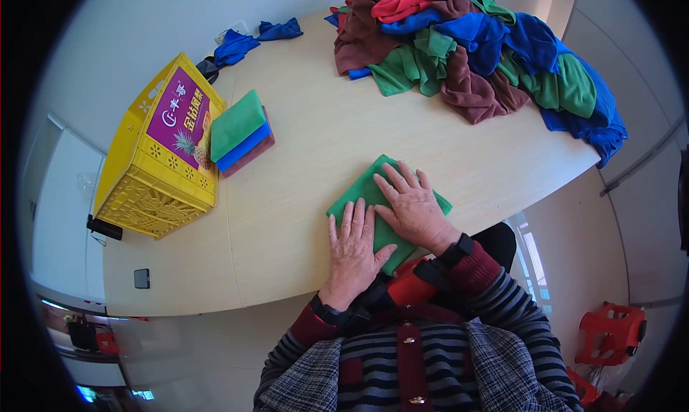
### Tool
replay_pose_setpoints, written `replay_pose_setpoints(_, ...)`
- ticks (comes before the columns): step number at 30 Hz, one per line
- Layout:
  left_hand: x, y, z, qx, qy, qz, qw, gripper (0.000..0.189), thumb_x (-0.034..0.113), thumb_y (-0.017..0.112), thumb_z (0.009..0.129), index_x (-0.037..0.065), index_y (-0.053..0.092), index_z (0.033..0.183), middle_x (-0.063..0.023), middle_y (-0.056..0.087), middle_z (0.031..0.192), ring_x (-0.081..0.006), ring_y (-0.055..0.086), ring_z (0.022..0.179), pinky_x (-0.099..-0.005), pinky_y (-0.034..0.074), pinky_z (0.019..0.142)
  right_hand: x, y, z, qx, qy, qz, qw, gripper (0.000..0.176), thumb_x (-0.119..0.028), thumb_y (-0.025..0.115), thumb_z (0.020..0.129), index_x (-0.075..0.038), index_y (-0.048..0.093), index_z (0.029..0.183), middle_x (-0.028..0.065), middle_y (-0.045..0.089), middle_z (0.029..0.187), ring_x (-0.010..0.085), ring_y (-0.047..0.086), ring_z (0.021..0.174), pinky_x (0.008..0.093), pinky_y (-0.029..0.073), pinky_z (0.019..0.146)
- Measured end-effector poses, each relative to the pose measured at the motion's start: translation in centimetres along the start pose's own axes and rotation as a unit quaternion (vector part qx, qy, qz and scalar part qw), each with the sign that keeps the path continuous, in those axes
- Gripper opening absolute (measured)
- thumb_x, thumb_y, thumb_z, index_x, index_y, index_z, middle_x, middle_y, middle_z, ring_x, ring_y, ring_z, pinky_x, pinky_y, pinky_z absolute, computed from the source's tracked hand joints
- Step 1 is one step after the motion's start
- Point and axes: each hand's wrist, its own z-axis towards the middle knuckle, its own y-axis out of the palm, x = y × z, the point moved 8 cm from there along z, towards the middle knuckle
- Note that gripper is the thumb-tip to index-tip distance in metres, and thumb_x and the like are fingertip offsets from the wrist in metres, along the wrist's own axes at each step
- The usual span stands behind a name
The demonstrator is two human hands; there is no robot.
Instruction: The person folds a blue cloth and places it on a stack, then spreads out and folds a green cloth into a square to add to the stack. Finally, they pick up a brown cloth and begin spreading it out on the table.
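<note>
A green cloth point(364, 188) lies flattened on the table close to its front edge, partly covered by both hands. My left hand point(353, 250) rests on its left side, fingers stretched out and pointing away from me. My right hand point(416, 209) lies on its right part with the fingers spread flat. Neither hand grips anything. To the left, a small stack of folded cloths sits beside a yellow crate: a green folded cloth point(238, 125) on top, a blue folded cloth point(244, 148) below it and a brown one point(251, 158) at the bottom.
The yellow plastic crate point(154, 189) stands on the table's left side. A large heap of loose cloths point(466, 53) fills the far right. Two blue cloths point(235, 47) lie at the back. A small dark flat object point(142, 278) is near the left front. A red stool point(610, 333) stands on the floor.
</note>
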Motion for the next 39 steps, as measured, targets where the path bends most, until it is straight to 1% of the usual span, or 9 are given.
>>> replay_pose_setpoints(6,0.4,-0.3,0.1,0.039,0.008,-0.009,0.999,0.084,0.051,0.063,0.093,-0.005,0.04,0.151,-0.0215,0.032,0.162,-0.0382,0.026,0.152,-0.0632,0.014,0.122,-2.0,-0.6,-1.2,-0.018,-0.031,0.046,0.998,0.06,-0.046,0.049,0.103,-0.011,0.048,0.151,0.0149,0.042,0.159,0.038,0.032,0.15,0.0554,0.024,0.122)
replay_pose_setpoints(20,0.2,0.0,-0.4,0.029,0.003,-0.003,1.0,0.082,0.053,0.055,0.098,-0.004,0.036,0.155,-0.0199,0.028,0.165,-0.0372,0.023,0.154,-0.0606,0.012,0.124,-0.7,-0.2,-1.5,0.004,-0.032,0.022,0.999,0.06,-0.045,0.054,0.101,-0.011,0.048,0.15,0.0147,0.044,0.157,0.0362,0.034,0.149,0.0534,0.022,0.123)
replay_pose_setpoints(23,0.3,-0.2,-0.4,0.04,0.004,-0.007,0.999,0.082,0.053,0.055,0.098,-0.003,0.036,0.155,-0.0199,0.029,0.165,-0.0371,0.023,0.154,-0.0606,0.011,0.124,1.7,-1.3,-3.0,0.038,0.056,-0.023,0.997,0.063,-0.044,0.059,0.098,-0.007,0.049,0.148,0.016,0.046,0.155,0.0348,0.037,0.147,0.0521,0.028,0.121)
replay_pose_setpoints(27,0.4,-1.0,-0.6,0.054,0.01,0.0,0.998,0.077,0.048,0.057,0.099,-0.003,0.039,0.153,-0.0202,0.032,0.163,-0.0381,0.027,0.152,-0.0586,0.018,0.123,4.6,-1.5,-3.0,0.038,0.105,0.04,0.993,0.063,-0.039,0.064,0.095,-0.002,0.05,0.144,0.0172,0.052,0.148,0.0354,0.043,0.142,0.0505,0.033,0.117)
replay_pose_setpoints(30,-0.4,-3.7,-2.4,0.134,0.034,-0.155,0.978,0.063,0.04,0.057,0.102,-0.004,0.047,0.146,-0.0196,0.048,0.152,-0.0353,0.047,0.14,-0.0524,0.038,0.115,4.2,-1.4,-2.7,0.038,0.085,0.042,0.995,0.063,-0.038,0.062,0.096,0.0,0.049,0.145,0.0184,0.053,0.146,0.0365,0.045,0.14,0.0491,0.035,0.115)
replay_pose_setpoints(31,-1.1,-4.1,-3.8,0.124,0.02,-0.159,0.979,0.063,0.04,0.057,0.102,-0.004,0.047,0.146,-0.0196,0.048,0.152,-0.0353,0.047,0.14,-0.0524,0.038,0.115,4.0,-1.1,-2.8,0.034,0.077,0.045,0.995,0.063,-0.038,0.061,0.097,0.0,0.048,0.145,0.019,0.054,0.145,0.037,0.045,0.139,0.0483,0.035,0.115)
replay_pose_setpoints(35,-5.0,-2.4,-10.6,0.004,-0.153,-0.374,0.915,0.044,0.032,0.057,0.105,-0.004,0.059,0.131,-0.0167,0.066,0.129,-0.0272,0.067,0.113,-0.0412,0.054,0.098,2.5,-0.5,-2.6,0.041,0.033,0.05,0.997,0.062,-0.037,0.062,0.096,0.0,0.048,0.145,0.019,0.055,0.143,0.0366,0.047,0.138,0.0488,0.036,0.115)
replay_pose_setpoints(38,-6.3,1.1,-13.3,-0.034,-0.251,-0.62,0.743,0.035,0.033,0.055,0.108,-0.001,0.064,0.112,-0.012,0.073,0.106,-0.02,0.072,0.092,-0.0344,0.06,0.084,-0.5,0.6,-2.8,0.018,0.001,0.067,0.998,0.063,-0.035,0.062,0.096,0.0,0.048,0.145,0.0194,0.055,0.142,0.0372,0.047,0.137,0.0489,0.035,0.115)
replay_pose_setpoints(39,-6.3,1.2,-13.6,-0.027,-0.255,-0.616,0.745,0.035,0.033,0.055,0.108,-0.001,0.064,0.112,-0.012,0.073,0.106,-0.02,0.072,0.092,-0.0344,0.06,0.084,-1.4,0.6,-2.6,0.016,-0.014,0.07,0.997,0.063,-0.035,0.063,0.095,0.0,0.047,0.145,0.0196,0.055,0.142,0.0375,0.047,0.137,0.049,0.035,0.115)
